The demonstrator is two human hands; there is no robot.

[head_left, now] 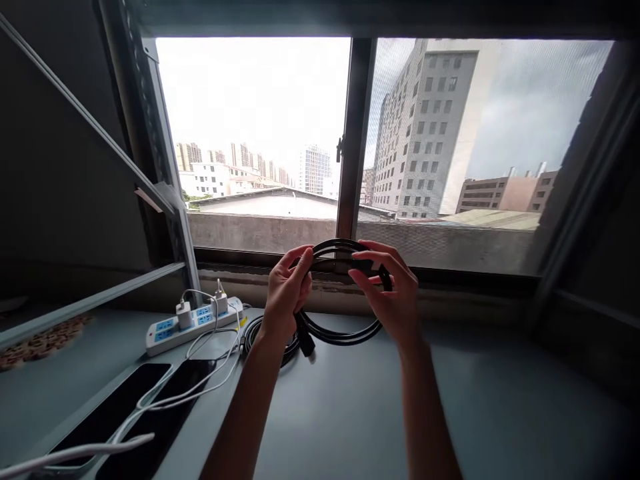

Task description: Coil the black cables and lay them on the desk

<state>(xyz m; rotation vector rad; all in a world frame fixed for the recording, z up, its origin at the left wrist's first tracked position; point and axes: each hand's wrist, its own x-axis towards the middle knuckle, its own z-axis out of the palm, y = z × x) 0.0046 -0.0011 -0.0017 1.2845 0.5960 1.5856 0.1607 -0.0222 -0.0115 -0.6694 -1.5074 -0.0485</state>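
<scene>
A black cable (345, 339), wound into a loose coil of several turns, hangs in the air between my two hands. My left hand (290, 287) is closed on the coil's left side, thumb pressed against the fingers. Below that hand dangles a black plug end (306, 343). On the right side, my right hand (390, 283) has its fingers curved round the coil, thumb and forefinger slightly apart. A dark piece between those fingers is too dim to make out. Behind my left forearm, a second coiled black cable (253, 333) lies on the grey table (350, 413).
At the left stands a white power strip (200, 327) with two white chargers plugged in. White charging cables (175, 400) run across two dark phones or tablets (113, 407). Metal shelf posts (173, 153) frame the left side; a window (260, 133) is ahead.
</scene>
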